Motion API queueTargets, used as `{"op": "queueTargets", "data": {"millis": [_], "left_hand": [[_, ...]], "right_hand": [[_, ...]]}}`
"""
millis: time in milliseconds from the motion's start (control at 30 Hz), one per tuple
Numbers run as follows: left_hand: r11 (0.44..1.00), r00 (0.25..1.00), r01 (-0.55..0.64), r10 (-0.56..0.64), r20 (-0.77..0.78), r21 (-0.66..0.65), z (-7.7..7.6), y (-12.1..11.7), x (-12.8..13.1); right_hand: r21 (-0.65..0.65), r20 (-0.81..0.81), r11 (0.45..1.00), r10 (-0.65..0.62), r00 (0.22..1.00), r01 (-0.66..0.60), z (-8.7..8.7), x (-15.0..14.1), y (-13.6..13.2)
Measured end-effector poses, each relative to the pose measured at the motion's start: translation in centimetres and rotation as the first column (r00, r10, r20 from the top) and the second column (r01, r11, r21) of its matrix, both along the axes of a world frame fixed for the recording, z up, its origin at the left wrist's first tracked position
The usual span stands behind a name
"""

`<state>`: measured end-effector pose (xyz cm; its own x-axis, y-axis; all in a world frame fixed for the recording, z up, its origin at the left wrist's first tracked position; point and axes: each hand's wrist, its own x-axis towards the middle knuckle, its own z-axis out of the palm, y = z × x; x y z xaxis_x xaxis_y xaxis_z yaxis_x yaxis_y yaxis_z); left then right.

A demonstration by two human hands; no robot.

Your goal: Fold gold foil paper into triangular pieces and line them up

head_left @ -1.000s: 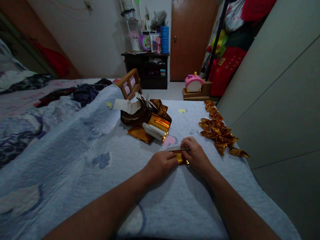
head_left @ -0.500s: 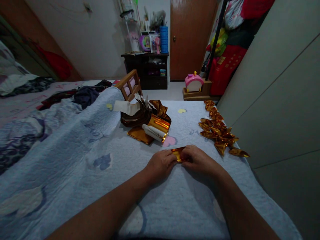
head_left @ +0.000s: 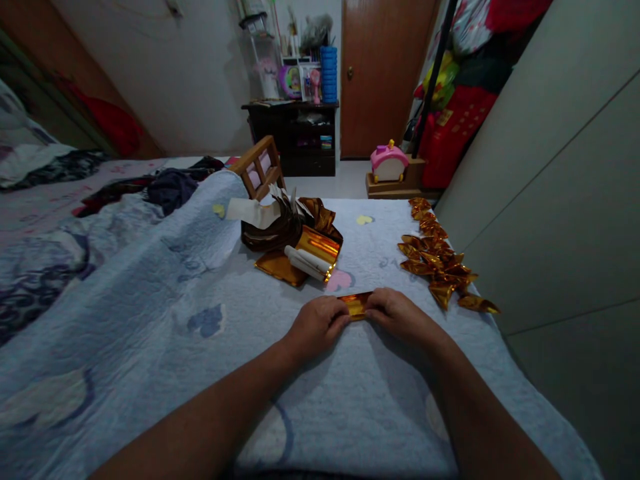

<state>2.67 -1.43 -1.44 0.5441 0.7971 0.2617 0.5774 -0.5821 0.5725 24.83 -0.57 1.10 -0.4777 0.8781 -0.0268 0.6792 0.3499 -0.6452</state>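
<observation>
A strip of shiny gold foil paper (head_left: 356,306), folded narrow, lies just over the pale blue bedspread (head_left: 280,427). My left hand (head_left: 321,323) is closed on its left end, and my right hand (head_left: 395,313) pinches its right end. Only the strip's middle shows; both ends are under my fingers. Beyond my hands rests a loose stack of gold foil paper (head_left: 320,245) with white backing, some sheets curled. To the right, several folded gold foil pieces (head_left: 434,257) with pointed ends lie in a row along the bed's edge.
A pale cabinet (head_left: 560,220) rises along the right edge of the bed. Crumpled clothes (head_left: 173,190) lie at the far left. Past the bed's end are a wooden headboard-like frame (head_left: 260,167), a dark shelf (head_left: 295,140) and a pink toy case (head_left: 389,162).
My hands have drawn slightly apart along the foil strip, so more of its middle shows. The stack and the folded pieces have stayed put.
</observation>
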Motion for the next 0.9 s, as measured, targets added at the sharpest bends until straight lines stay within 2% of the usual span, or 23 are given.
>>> {"op": "queueTargets", "data": {"millis": [367, 633, 900], "left_hand": [[0.995, 0.987, -0.086, 0.093, -0.135, 0.054, 0.3, 0.1, 0.2], [0.989, 0.979, -0.146, 0.144, -0.146, -0.003, 0.3, 0.1, 0.2], [0.979, 0.961, -0.204, 0.206, -0.182, 0.032, -0.1, -0.2, 0.5]], "right_hand": [[0.046, 0.06, 0.994, -0.106, 0.993, 0.104, -1.1, -0.2, 0.0], [0.102, 0.065, 0.984, -0.151, 0.986, 0.144, -1.3, 0.0, -0.2], [0.132, 0.133, 0.98, -0.167, 0.977, 0.149, -1.9, 0.4, 0.0]]}}
